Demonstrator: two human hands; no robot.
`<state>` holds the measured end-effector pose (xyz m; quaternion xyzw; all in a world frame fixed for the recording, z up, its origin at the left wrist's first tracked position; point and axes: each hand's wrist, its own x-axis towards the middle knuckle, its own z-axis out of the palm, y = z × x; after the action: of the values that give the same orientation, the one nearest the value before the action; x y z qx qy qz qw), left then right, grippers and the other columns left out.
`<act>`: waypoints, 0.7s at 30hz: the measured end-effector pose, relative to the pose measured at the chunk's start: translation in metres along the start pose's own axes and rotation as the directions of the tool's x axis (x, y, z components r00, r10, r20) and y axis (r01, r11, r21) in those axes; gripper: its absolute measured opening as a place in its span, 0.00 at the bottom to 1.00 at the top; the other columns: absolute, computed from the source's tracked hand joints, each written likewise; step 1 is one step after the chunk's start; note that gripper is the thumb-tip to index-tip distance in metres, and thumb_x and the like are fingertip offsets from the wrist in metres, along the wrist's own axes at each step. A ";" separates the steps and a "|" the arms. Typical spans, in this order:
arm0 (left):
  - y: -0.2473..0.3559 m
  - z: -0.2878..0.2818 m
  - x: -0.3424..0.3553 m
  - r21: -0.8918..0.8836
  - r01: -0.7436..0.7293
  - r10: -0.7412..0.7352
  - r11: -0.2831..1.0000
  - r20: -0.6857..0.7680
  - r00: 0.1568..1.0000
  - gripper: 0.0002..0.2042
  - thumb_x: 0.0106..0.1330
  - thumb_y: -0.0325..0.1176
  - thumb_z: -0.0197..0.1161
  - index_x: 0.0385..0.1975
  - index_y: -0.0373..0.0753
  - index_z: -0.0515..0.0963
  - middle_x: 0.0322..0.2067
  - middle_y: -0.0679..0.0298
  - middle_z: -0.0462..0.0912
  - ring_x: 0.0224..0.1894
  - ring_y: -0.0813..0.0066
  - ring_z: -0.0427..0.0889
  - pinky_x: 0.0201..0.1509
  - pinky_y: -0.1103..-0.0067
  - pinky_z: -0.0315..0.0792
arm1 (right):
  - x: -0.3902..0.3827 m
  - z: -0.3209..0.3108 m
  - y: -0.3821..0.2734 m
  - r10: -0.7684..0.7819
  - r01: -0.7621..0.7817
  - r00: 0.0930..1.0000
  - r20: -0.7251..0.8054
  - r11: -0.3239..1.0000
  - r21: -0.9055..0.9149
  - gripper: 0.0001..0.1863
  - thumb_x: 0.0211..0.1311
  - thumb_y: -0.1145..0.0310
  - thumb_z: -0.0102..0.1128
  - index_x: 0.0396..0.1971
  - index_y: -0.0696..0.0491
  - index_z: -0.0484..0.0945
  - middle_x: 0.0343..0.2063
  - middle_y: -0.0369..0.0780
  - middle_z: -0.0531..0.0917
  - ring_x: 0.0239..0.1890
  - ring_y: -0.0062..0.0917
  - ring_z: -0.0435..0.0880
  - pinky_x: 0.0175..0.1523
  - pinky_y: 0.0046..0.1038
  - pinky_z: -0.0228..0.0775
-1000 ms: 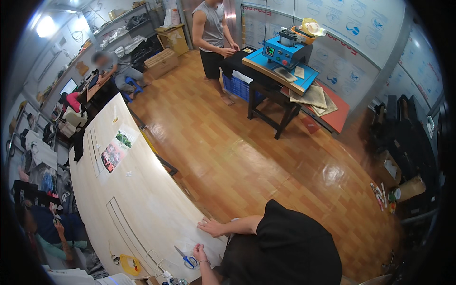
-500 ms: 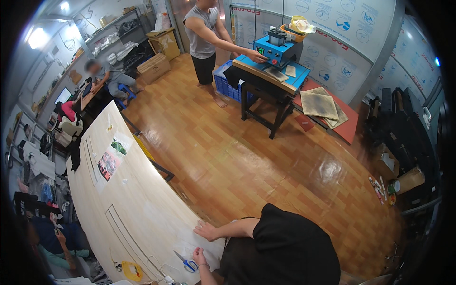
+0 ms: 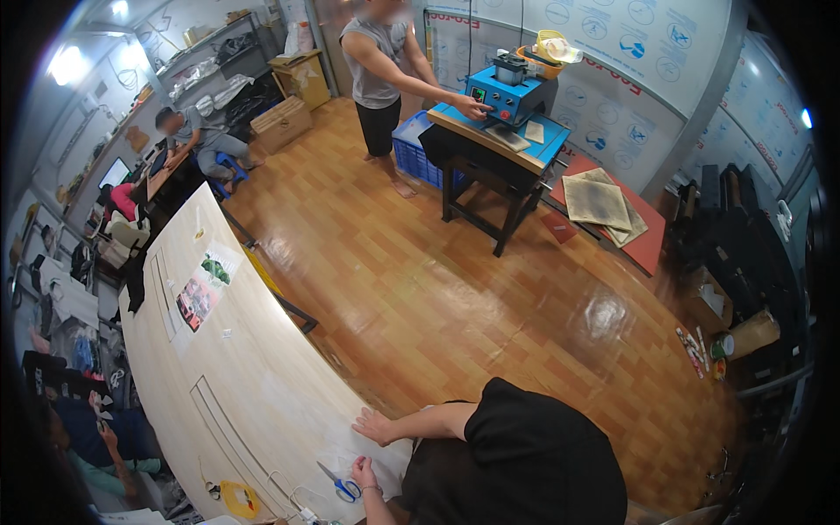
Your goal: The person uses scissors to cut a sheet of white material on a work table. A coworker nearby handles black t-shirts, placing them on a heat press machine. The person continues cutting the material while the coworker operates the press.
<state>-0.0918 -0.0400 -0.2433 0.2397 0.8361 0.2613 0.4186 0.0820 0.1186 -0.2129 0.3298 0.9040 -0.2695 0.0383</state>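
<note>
My right hand point(image 3: 374, 426) lies flat with its fingers spread on a pale, thin sheet point(image 3: 328, 442) at the near edge of the light wooden table point(image 3: 262, 367). Below it in the picture is my left hand point(image 3: 362, 472), its fingers drawn together over the same sheet. What they pinch, if anything, is too small to make out. Just left of that hand rest blue-handled scissors point(image 3: 341, 486), blades pointing away to the upper left. A black sleeve point(image 3: 494, 416) covers my upper right arm.
Near the table's lower end are a yellow basket point(image 3: 239, 499) and a white cable point(image 3: 293, 497). Printed pictures point(image 3: 199, 295) lie farther up. Across the floor, a standing person point(image 3: 376, 79) reaches to a blue machine point(image 3: 507, 96). Another person sits at far left, one at lower left.
The view has shifted slightly. My hands keep nearly the same pose on the sheet. The standing person's hand has drawn back a little along the blue machine's front.
</note>
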 end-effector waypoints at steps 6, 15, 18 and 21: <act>-0.001 0.006 -0.001 -0.036 -0.011 0.010 0.999 -0.013 1.000 0.21 0.70 0.34 0.71 0.61 0.33 0.81 0.56 0.54 0.85 0.58 0.63 0.82 0.65 0.68 0.74 | -0.008 -0.017 -0.003 -0.002 0.003 1.000 0.017 0.999 -0.047 0.50 0.48 0.65 0.80 0.74 0.52 0.68 0.63 0.52 0.77 0.72 0.57 0.68 0.65 0.50 0.72; -0.018 0.000 0.005 -0.096 -0.004 0.002 0.995 -0.028 1.000 0.20 0.64 0.42 0.77 0.54 0.46 0.88 0.53 0.56 0.80 0.57 0.60 0.79 0.65 0.65 0.75 | -0.004 -0.009 -0.008 -0.013 0.010 0.999 -0.037 0.997 -0.078 0.44 0.49 0.66 0.79 0.70 0.52 0.72 0.56 0.51 0.80 0.64 0.52 0.74 0.57 0.46 0.76; -0.016 0.001 0.005 -0.094 -0.034 0.033 0.995 -0.012 0.999 0.19 0.64 0.41 0.77 0.54 0.44 0.88 0.52 0.56 0.82 0.56 0.60 0.81 0.64 0.66 0.76 | -0.005 -0.014 -0.009 -0.005 0.005 1.000 -0.003 0.997 -0.082 0.43 0.49 0.67 0.78 0.70 0.52 0.72 0.57 0.51 0.80 0.64 0.52 0.74 0.58 0.46 0.76; -0.015 0.001 0.005 -0.133 -0.045 0.040 0.990 -0.035 0.999 0.19 0.65 0.40 0.77 0.53 0.41 0.88 0.51 0.55 0.85 0.53 0.60 0.84 0.62 0.67 0.78 | -0.003 -0.014 -0.012 0.010 -0.006 0.999 0.042 0.996 -0.090 0.47 0.49 0.65 0.80 0.72 0.52 0.70 0.61 0.51 0.77 0.68 0.54 0.71 0.60 0.48 0.77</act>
<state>-0.0966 -0.0482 -0.2564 0.2247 0.8180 0.3295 0.4146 0.0783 0.1168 -0.1948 0.3254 0.9129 -0.2352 0.0736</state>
